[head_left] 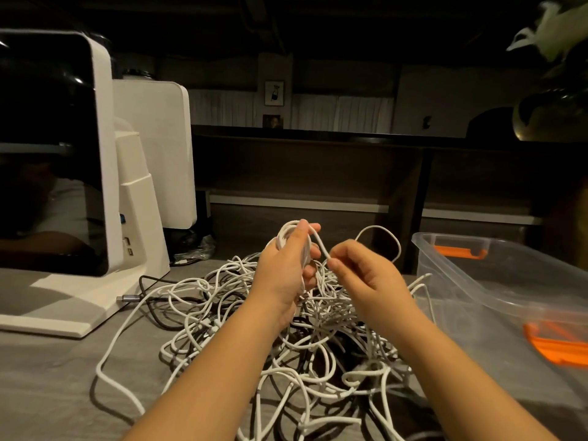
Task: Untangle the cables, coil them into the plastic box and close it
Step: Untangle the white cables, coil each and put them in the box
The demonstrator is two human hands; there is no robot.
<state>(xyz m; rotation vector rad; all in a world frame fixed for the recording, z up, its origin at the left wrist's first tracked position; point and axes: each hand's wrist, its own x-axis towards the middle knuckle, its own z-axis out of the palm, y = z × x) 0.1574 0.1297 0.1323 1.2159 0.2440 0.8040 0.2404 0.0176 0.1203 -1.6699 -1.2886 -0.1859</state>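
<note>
The cables (pixel 286 329) lie in one big messy pile on the grey table (pixel 47 377), right in front of the person. Most are white, and a few black ones hide underneath. Loops cross over each other every which way, so the job looks like it has only just started — almost all the untangling is left to do.

One small part seems under way. The left hand (pixel 286 268) has its fingers curled round a little bundle of white loops (pixel 291 237), held up above the pile. The right hand (pixel 366 275) pinches a white strand between thumb and fingertip just beside it, and that strand runs up over the left hand's fingers. My guess is that one cable is being wound into a coil.

The plastic box (pixel 496 281) sits on the right, close to the pile. It is see-through and open on top. No cable is inside it as far as I can tell — one white end just pokes up near its left wall. Orange bits (pixel 553 342) show at its far end and near end; they may be clips or a lid part, but I cannot tell. The box is not closed yet.

On the left stands a white screen on a stand (pixel 63 154), with a dark cord plugged in near its foot.
</note>
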